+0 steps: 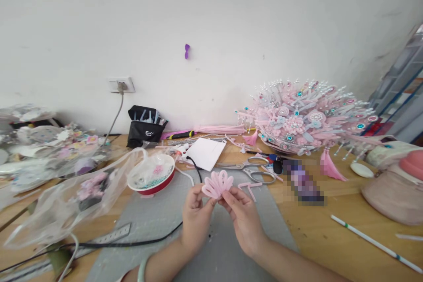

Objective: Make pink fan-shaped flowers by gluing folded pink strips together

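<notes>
"What sort of place is this?"
"A craft workspace. There's a gray mat (155, 216) on the wooden surface (307, 240), with scissors (243, 168) and a metal ruler (120, 233)."
"What craft, though?"
"Decorative ornaments: see the big pink beaded piece (294, 125) by the wall (224, 22), the bundle of pink stems (221, 129), and the red-sided bowl (165, 185) with small beads in it. The pink looped piece (216, 185) over the mat fits too."
"A workshop, or a room at home?"
"I can't tell which."

Single head-worn view, forward and down, close above the worktable (312, 233), wall (224, 13) beyond.
</notes>
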Available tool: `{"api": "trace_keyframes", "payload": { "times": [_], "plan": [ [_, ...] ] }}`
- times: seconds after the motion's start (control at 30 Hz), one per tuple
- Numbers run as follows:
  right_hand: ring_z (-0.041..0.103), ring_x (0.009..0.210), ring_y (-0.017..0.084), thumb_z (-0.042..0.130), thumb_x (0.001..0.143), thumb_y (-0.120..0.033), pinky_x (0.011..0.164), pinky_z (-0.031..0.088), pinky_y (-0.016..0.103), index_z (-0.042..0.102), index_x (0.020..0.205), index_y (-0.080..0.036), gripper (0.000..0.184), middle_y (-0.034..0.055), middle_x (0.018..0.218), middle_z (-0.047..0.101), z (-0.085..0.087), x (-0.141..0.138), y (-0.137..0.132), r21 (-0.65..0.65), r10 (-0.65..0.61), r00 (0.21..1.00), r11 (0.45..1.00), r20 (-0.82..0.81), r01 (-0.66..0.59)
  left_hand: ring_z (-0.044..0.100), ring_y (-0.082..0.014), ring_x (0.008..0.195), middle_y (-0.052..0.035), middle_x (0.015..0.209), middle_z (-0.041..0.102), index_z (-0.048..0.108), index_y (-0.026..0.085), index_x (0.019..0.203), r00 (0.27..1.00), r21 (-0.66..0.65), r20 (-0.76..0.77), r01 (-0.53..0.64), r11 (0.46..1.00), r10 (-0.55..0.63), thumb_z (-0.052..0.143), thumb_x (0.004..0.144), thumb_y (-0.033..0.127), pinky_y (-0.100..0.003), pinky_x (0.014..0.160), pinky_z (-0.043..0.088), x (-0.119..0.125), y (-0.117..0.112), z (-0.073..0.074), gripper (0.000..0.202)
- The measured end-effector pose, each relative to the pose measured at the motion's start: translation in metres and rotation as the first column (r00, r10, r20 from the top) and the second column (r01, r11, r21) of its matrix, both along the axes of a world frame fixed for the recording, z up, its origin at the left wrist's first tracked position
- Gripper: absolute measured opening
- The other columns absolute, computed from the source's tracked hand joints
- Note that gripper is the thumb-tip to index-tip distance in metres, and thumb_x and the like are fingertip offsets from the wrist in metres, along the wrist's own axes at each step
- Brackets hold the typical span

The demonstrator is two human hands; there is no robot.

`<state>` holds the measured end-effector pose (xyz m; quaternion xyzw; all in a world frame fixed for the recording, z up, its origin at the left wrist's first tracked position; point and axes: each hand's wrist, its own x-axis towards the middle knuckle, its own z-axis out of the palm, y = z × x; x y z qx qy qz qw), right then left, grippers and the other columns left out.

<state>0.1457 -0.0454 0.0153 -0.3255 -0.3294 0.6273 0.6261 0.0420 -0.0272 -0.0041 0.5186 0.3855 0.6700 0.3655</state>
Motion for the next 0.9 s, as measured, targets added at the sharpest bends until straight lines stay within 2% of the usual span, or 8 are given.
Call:
{"api": "trace_keyframes", "payload": {
  "times": [0.13,0.27,0.53,0.73,0.9],
  "plan": [
    [0.053,0.074,0.014,0.064,0.07,-0.03,0.075,0.041,0.028,0.067,0.077,-0.018,0.014,0.0016,0.075,0.062,-0.002,-0.001,0.0,-0.015,-0.015,1.0,1.0,0.01,0.015,0.061,-0.0155,0.07,-0.0018,0.074,0.066,0.057,0.015,0.08,0.982,-0.187,0.172,0.115,0.976,-0.083,0.067,0.06,0.015,-0.024,0.065,0.047,0.006,-0.002,0.009,0.022],
    [0.052,0.073,0.014,0.064,0.069,-0.032,0.075,0.041,0.029,0.067,0.077,-0.017,0.016,0.0018,0.074,0.061,-0.005,-0.001,0.0,-0.011,-0.036,0.998,0.999,0.051,0.037,0.06,-0.0152,0.071,-0.0027,0.074,0.067,0.063,0.014,0.079,0.964,-0.231,0.205,0.215,0.949,-0.169,0.064,0.064,0.015,-0.024,0.067,0.047,0.008,-0.002,0.009,0.015],
    [0.05,0.072,0.014,0.063,0.07,-0.033,0.074,0.04,0.029,0.065,0.078,-0.017,0.018,0.002,0.073,0.058,-0.012,0.0,0.004,0.005,-0.073,0.991,0.997,0.116,0.073,0.058,-0.0188,0.077,-0.0047,0.079,0.068,0.068,0.015,0.076,0.962,-0.257,0.158,0.259,0.931,-0.224,0.064,0.065,0.022,-0.028,0.072,0.045,0.006,0.0,0.004,0.014],
    [0.049,0.069,0.014,0.061,0.071,-0.033,0.068,0.04,0.027,0.064,0.073,-0.016,0.017,0.0003,0.066,0.056,-0.016,0.004,0.008,0.031,-0.09,0.974,0.996,0.207,0.085,0.056,-0.0193,0.08,-0.0064,0.086,0.065,0.07,0.016,0.067,0.965,-0.26,0.065,0.261,0.93,-0.253,0.065,0.064,0.025,-0.028,0.072,0.043,0.006,0.004,0.01,0.011],
    [0.049,0.067,0.013,0.062,0.071,-0.034,0.066,0.039,0.026,0.063,0.071,-0.015,0.018,0.0007,0.066,0.058,-0.015,0.006,0.011,0.022,-0.072,0.977,0.997,0.202,0.069,0.055,-0.017,0.072,-0.0036,0.074,0.063,0.069,0.017,0.057,0.972,-0.201,-0.068,0.208,0.957,-0.225,0.065,0.063,0.023,-0.027,0.069,0.044,0.002,0.006,0.014,0.01]
  ]
}}
